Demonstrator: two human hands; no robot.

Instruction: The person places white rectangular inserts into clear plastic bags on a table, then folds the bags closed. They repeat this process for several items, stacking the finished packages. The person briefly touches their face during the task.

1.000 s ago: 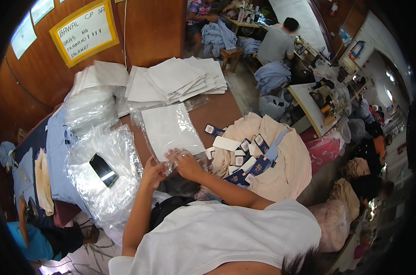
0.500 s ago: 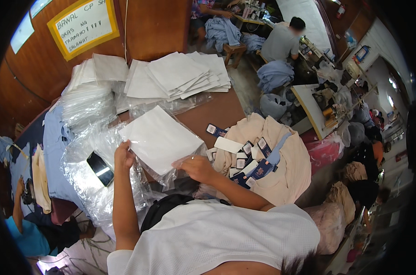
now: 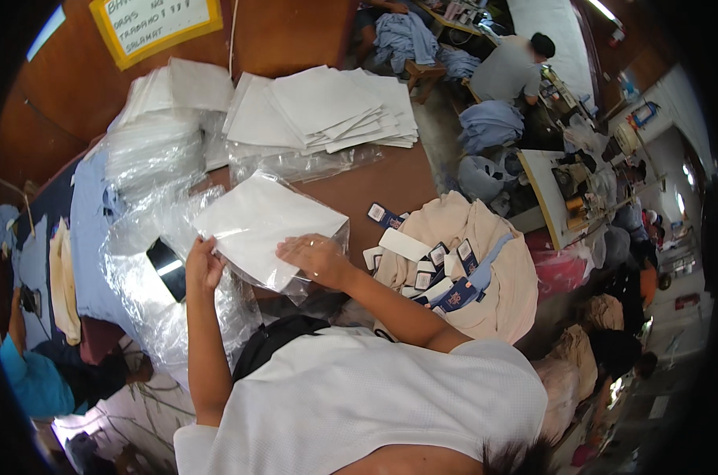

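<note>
While beneath the right hand (image 3: 314,256), unclenched and flat, bagged white sheet (image 3: 257,215) clamped in left hand's grip (image 3: 204,264)

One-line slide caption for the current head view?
Left hand pinches a corner of a clear bag around a white sheet; right hand lies across it.

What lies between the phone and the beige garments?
In the head view, from left to right: the left hand, the bagged white sheet and the right hand over it.
</note>
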